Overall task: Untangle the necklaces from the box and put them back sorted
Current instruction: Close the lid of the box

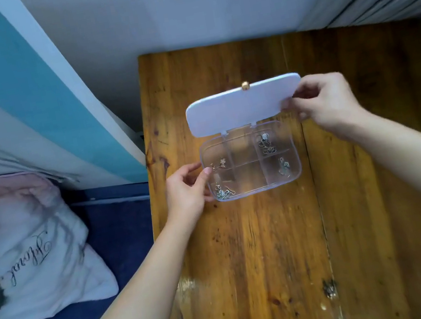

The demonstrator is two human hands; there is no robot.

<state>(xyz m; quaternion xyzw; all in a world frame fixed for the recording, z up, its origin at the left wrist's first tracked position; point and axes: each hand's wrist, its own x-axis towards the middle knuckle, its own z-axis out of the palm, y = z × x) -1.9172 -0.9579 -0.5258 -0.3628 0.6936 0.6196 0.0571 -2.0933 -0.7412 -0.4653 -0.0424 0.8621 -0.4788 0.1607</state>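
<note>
On the wooden table [275,246], the clear compartment box [294,170] is lying with its long axis running left to right, and I am holding it at both ends. My left hand [185,191] is pinching the box's left wall, thumb and fingers closed on the rim. My right hand [326,103] is gripping the right edge of the white lid [242,106], which is standing raised on its rear hinge. Small necklaces [267,143] are sitting in four separate compartments. I am judging the left hand nearer to the left-side pieces, directly beside its fingertips.
</note>
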